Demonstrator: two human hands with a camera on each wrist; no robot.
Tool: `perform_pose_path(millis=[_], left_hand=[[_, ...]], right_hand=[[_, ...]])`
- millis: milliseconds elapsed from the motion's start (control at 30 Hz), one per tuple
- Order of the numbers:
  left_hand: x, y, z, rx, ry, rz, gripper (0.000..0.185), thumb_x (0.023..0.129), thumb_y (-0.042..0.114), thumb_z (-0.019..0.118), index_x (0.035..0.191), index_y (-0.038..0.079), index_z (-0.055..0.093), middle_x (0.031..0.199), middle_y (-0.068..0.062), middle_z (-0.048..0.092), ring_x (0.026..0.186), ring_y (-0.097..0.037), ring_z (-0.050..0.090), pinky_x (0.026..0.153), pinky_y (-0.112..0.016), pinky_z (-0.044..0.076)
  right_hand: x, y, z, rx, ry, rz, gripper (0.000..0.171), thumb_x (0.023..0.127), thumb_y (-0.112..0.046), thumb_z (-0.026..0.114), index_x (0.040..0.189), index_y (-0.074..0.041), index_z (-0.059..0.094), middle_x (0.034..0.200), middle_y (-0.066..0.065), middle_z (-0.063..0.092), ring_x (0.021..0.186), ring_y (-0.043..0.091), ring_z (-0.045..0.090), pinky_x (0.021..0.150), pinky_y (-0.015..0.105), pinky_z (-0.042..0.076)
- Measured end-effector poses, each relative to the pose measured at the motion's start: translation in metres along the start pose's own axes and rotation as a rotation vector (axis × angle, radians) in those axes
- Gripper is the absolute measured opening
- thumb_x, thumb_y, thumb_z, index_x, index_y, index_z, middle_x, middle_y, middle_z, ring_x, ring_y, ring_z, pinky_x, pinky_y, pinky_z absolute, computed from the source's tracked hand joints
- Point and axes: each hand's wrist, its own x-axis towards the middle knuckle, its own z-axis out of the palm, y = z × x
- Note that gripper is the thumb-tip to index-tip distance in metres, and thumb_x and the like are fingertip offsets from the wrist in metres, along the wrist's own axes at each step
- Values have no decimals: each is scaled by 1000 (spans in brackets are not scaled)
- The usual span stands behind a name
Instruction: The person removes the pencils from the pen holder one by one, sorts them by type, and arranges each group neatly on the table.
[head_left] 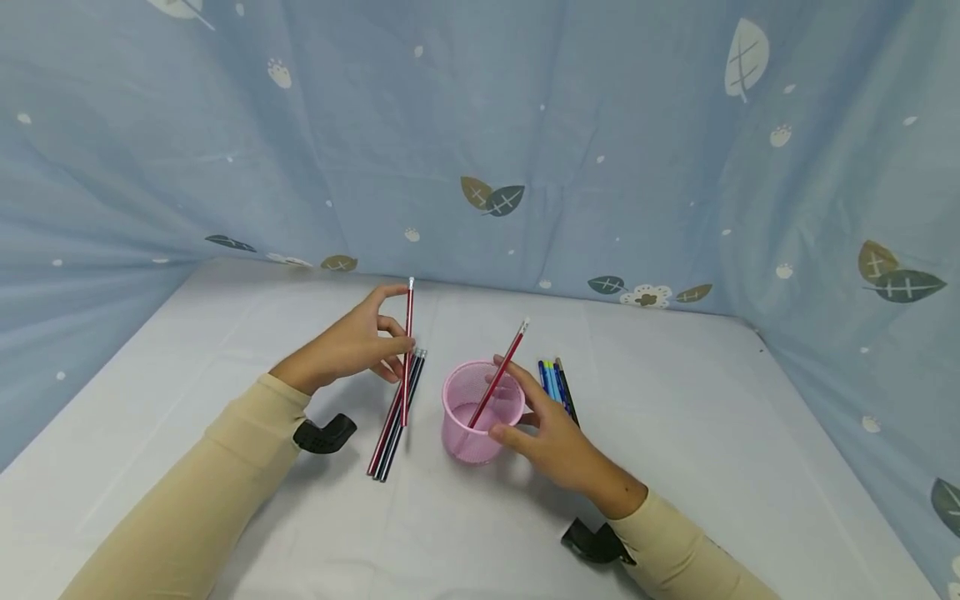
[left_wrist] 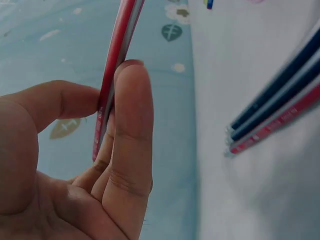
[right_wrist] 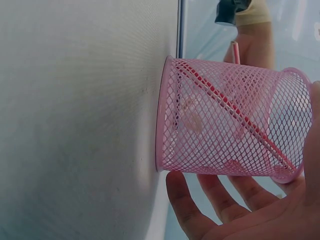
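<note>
My left hand pinches a red-and-white striped pencil between thumb and fingers, its white end up. In the left wrist view the thumb and fingertips press on the pencil's red side. My right hand holds a pink mesh pencil cup, thumb near the front and fingers round the far side. The cup stands upright on the table. One red pencil leans inside it, white end above the rim; it also shows through the mesh in the right wrist view.
Under the left hand lie a red pencil and two dark blue pencils side by side on the white table. Several blue and black pens or pencils lie beyond the right hand. A blue leaf-print curtain borders the table.
</note>
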Motion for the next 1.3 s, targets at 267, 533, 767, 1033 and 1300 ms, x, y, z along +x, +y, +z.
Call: perform_pose_path(millis=[267,533,767,1033,1300], left_hand=[[2,-8,-5,13,-61,-31,93,94,9,65,161,26,3,111,-26,62,72,-27,70,70,-43,63],[0,-14,-10,102,-108,-91,90,93,12,68,160,24,10,107,-20,64,71,-26,70,69,-41,63],[-3,-21,-11,147,-164,-116,92,91,10,69,160,21,10,99,-18,65,68,-24,69,66,-40,63],[-1,-25,-8,207,-216,-134,90,91,11,71,160,19,13,94,-16,66,63,-22,68,63,-38,63],[-1,-26,-6,233,-231,-137,91,90,8,71,160,16,13,89,-15,67,59,-19,66,61,-36,62]], right_hand=[[1,5,0,-11,3,-16,80,94,-26,71,159,-24,25,162,-1,32,140,27,45,102,46,53],[0,4,1,-8,-1,-4,81,93,-16,71,159,-22,25,162,0,32,140,28,45,102,47,53],[0,2,1,3,-2,1,80,93,-15,70,159,-24,25,162,1,32,139,29,45,102,48,53],[1,4,1,-6,1,-1,80,93,-20,71,158,-27,25,161,0,33,139,28,46,102,49,53],[1,4,0,2,-4,0,80,94,-23,71,159,-24,25,162,-1,32,139,28,46,102,48,52]])
